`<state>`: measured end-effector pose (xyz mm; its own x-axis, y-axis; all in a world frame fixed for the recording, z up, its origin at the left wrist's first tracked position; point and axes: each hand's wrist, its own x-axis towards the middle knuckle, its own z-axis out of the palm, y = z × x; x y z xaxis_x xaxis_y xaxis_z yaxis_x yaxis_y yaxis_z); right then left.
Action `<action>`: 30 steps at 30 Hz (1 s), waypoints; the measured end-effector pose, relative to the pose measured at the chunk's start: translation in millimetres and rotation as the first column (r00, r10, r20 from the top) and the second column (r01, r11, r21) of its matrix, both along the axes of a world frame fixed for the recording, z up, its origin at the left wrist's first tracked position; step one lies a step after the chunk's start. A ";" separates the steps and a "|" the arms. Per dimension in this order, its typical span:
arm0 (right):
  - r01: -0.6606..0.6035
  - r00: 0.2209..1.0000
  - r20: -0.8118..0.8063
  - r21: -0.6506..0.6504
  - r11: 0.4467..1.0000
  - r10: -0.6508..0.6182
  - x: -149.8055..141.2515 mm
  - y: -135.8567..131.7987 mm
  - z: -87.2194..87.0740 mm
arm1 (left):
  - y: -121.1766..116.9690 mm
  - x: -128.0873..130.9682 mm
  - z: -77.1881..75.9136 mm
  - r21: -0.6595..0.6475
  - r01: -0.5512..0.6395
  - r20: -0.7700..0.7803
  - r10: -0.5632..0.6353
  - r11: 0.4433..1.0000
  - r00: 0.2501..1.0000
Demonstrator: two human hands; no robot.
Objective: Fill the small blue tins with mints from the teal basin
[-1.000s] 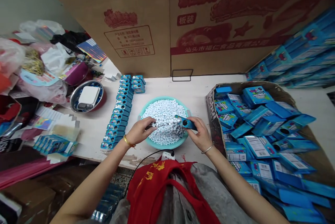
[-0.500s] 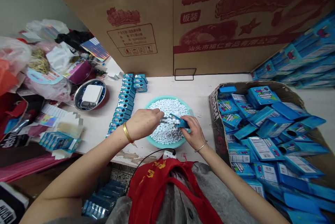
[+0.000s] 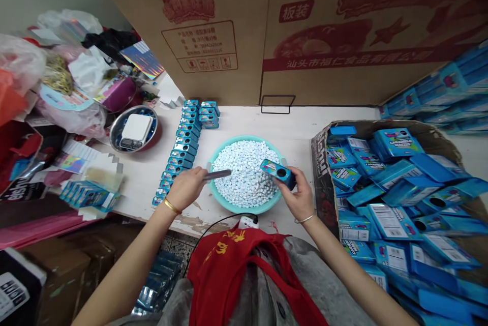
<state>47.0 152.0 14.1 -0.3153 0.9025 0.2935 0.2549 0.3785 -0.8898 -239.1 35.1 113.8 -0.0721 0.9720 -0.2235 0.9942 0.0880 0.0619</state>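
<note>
My left hand (image 3: pixel 186 187) is closed around the end of a narrow grey metal scoop (image 3: pixel 219 174), which reaches over the left part of a turquoise basin (image 3: pixel 218 199). White candy pellets (image 3: pixel 244 171) fill the basin. On its right side, my right hand (image 3: pixel 299 196) grips a small blue candy box (image 3: pixel 278 171) by its near end. The box lies tilted over the pellets, with a dark round hole in its upper face. Whether pellets are inside it cannot be seen.
Left of the basin stands a row of blue boxes (image 3: pixel 181 154) with a shorter stack beside it. A white scale (image 3: pixel 136 130) sits in a metal bowl farther left. At right, a carton (image 3: pixel 322 178) holds many blue boxes. A large cardboard box (image 3: pixel 213 82) stands behind.
My left hand has drawn the scoop left, away from the box; the pellets on it are gone. My right hand has moved slightly right and turned the box so its hole shows.
</note>
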 end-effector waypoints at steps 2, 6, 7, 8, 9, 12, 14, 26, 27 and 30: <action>0.070 0.996 -0.054 -0.093 0.993 -0.075 4.5 3.1 -6.6 | -12.0 -5.0 -35.3 -0.051 -0.050 0.013 0.051 0.997 0.999; 0.099 0.984 -0.121 -0.225 0.969 -0.129 5.6 7.3 -19.2 | -0.3 23.7 -98.0 -0.043 -0.109 0.154 0.114 0.993 0.981; 0.094 0.983 -0.131 -0.240 0.966 -0.128 4.6 7.6 -21.1 | 7.5 33.1 -109.7 -0.030 -0.133 0.186 0.136 0.991 0.973; 0.087 0.983 -0.139 -0.247 0.965 -0.124 3.6 7.7 -22.5 | 14.9 41.0 -119.4 -0.013 -0.158 0.220 0.157 0.987 0.963; 0.081 0.982 -0.145 -0.251 0.965 -0.120 2.6 7.6 -23.5 | 21.0 46.5 -126.8 0.003 -0.179 0.258 0.172 0.984 0.951; 0.061 0.983 -0.150 -0.263 0.963 -0.103 1.3 7.2 -25.1 | 25.9 47.1 -136.5 0.029 -0.217 0.398 0.188 0.976 0.898; 0.056 0.984 -0.145 -0.273 0.960 -0.098 2.1 7.1 -25.0 | 19.6 38.6 -133.9 0.029 -0.226 0.490 0.183 0.974 0.852; -0.118 0.987 0.127 0.131 0.984 0.102 0.0 5.4 4.7 | 20.2 21.3 -24.6 0.193 0.009 0.636 -0.133 0.981 0.760; -0.137 0.984 0.133 0.146 0.980 0.117 -1.9 4.8 5.8 | 24.2 22.7 -13.3 0.189 0.059 0.595 -0.162 0.980 0.787; -0.171 0.980 0.136 0.178 0.969 0.148 -8.4 1.8 7.3 | 37.0 31.0 20.4 0.129 0.196 0.418 -0.233 0.972 0.878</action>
